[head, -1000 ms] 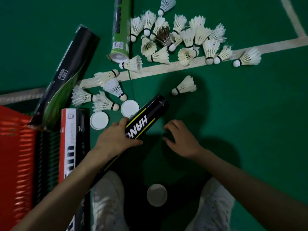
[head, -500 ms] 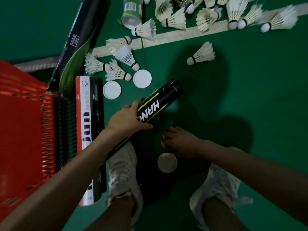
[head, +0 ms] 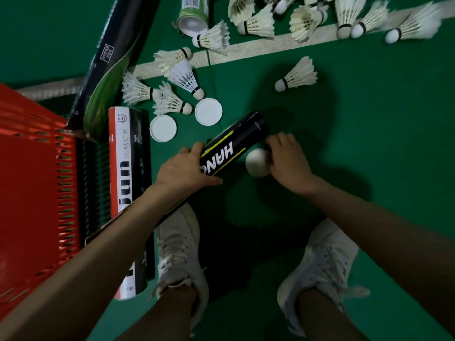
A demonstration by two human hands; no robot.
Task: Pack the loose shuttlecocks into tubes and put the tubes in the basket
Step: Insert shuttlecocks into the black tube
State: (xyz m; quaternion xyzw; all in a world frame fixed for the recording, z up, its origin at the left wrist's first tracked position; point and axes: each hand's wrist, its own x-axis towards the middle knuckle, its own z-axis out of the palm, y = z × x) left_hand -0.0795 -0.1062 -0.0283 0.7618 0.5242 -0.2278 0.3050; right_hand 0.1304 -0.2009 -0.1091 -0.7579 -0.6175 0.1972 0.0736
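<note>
With the left hand (head: 183, 172) round the black tube (head: 236, 143), the right hand (head: 288, 163) on a white cap (head: 257, 162).
Tube gripped mid-length by curled fingers and thumb, slanting from near left to far right; cap pinched just right of its far end. Red basket (head: 32, 180) at left, red-and-white tube (head: 123, 193) lying beside it; loose shuttlecocks (head: 258, 23) scattered far along the white line (head: 270, 46).
</note>
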